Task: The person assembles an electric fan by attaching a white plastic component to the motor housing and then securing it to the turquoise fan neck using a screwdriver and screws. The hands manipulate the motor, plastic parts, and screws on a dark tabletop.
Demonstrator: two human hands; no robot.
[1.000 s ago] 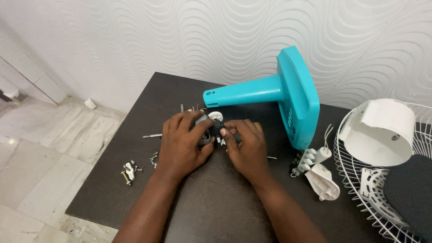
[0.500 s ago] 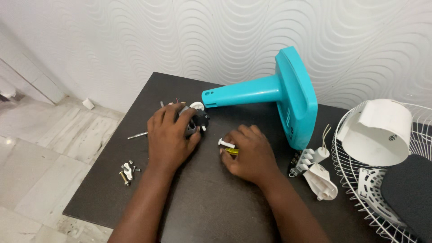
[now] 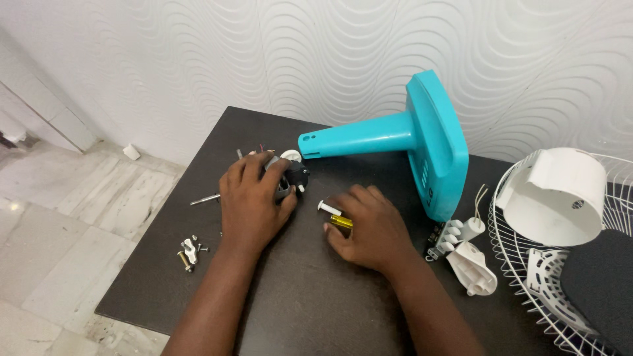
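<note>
Both hands have drawn apart since a second ago, when they were bunched together over the same small part; now each works its own spot on the dark table [image 3: 310,310]. Her or his left hand [image 3: 254,204] lies palm down with the fingers curled over a small black motor part [image 3: 293,178], clamped on it, just in front of the narrow end of the teal fan stand [image 3: 409,142], which lies on its side with its flat base toward the wall. The right hand [image 3: 369,227] rests a little nearer the table's middle, fingers closed on a small yellow-handled tool [image 3: 341,221] whose white tip [image 3: 328,207] pokes out toward the left hand. A thin metal rod [image 3: 204,198] lies to the left of the left hand, and a little heap of screws [image 3: 189,250] sits near the table's left edge. To the right of the teal base lie white plastic pieces [image 3: 468,264], then a white motor cover [image 3: 560,198] resting on a white wire grille [image 3: 527,290].
</note>
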